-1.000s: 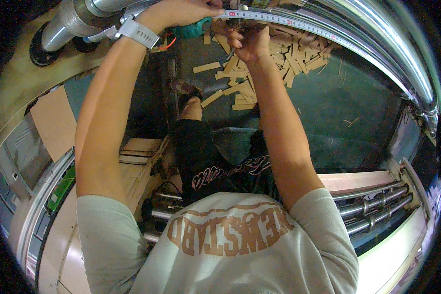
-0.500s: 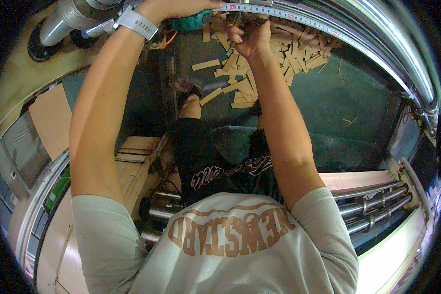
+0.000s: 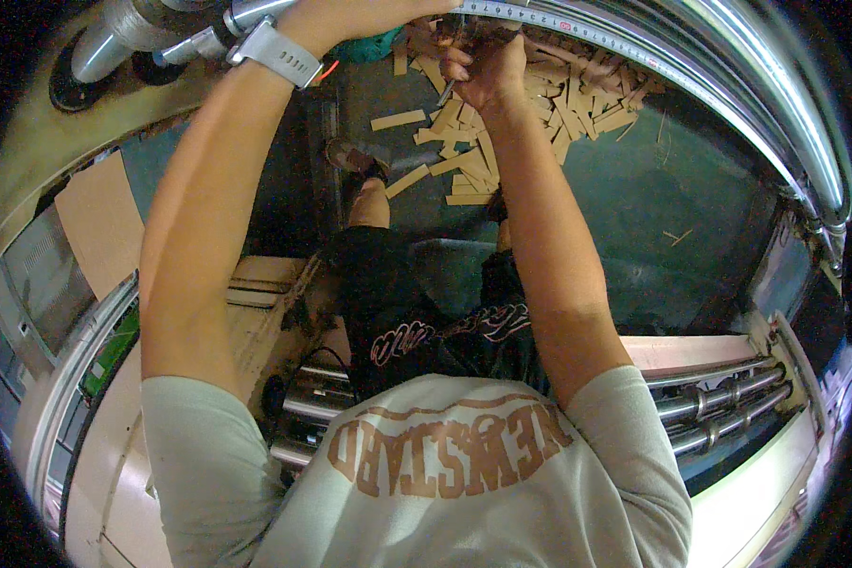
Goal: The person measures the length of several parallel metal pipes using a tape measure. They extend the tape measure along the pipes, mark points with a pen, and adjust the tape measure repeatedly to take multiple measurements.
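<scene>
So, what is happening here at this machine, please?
A person leans over a big machine with both arms stretched forward. The right hand grips a thin tool against a shiny metal bar with a ruler scale. The left hand, with a white watch on its wrist, reaches to the picture's top edge, mostly out of view. Cardboard strips lie scattered on the floor below.

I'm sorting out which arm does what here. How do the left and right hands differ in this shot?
The left hand is mostly cut off at the picture's top edge, with a white watch on its wrist; the right hand shows fully, wrist bare, gripping a thin tool. Both reach up to the ruled metal bar.
</scene>
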A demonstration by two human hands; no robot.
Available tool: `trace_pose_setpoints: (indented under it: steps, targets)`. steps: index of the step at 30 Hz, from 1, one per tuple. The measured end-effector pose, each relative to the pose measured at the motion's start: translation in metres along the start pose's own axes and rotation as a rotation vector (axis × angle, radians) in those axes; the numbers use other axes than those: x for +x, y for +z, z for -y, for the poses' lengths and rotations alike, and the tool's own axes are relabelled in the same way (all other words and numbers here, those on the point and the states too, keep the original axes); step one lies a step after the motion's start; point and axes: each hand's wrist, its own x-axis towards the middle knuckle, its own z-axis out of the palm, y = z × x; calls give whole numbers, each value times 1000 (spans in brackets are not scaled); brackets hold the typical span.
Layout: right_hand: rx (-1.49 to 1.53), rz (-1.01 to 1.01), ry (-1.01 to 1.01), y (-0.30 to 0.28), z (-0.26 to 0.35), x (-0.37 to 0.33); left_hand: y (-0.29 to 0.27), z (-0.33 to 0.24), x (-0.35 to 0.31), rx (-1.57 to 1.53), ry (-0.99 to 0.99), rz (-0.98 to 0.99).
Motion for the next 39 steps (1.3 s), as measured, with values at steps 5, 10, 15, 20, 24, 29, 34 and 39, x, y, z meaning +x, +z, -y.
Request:
trace_pose_setpoints:
  steps: [5,10,15,20,24,29,34,39]
  targets:
    - [-13,-7,-8,0,-1,-1,-4,-16,-7,-7,-44,-25]
    - [-12,3,-8,-3,-1,3,-13,-32,-9,12,-136,87]
    - [-44,-9,-37,-2,-4,1,-4,-26,-15,-33,-26,-26]
    - [6,40,49,-11,-1,5,-13,-36,-19,-78,-105,40]
    - [-41,27,28,-3,-2,3,-9,-31,-16,-72,-192,29]
    - [11,50,-12,1,-1,-6,-15,-36,-22,-40,-108,11]
    - [54,77,-21,-1,-3,-3,-10,-27,-15,-64,-106,36]
    - [-2,-1,5,0,0,-3,-11,-34,-14,-52,-137,45]
